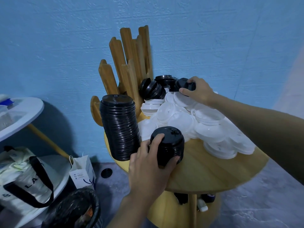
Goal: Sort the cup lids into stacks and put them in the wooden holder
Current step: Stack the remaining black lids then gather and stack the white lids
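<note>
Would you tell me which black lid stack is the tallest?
The black stack at the table's left edge, beside the wooden holder, far taller than the rest.

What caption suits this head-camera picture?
Left hand holds a short stack of black lids; right hand grasps a black lid by the white lids.

**Storage corner, takeaway stock everywhere**

We're tight against a rough blue-painted wall [49, 46], with grey bare floor [263, 203] underfoot. A small round wooden bench [213, 170] is heaped with drinks-counter supplies: black lids [120, 129] stacked tall, white lids [205, 125] in a loose pile, and a wooden holder [128, 60] behind. Down on the left, a tote bag [28, 178], a paper bag [82, 171] and a black basket [74, 209] crowd together. Café back room or home corner? I cannot tell which.
</note>
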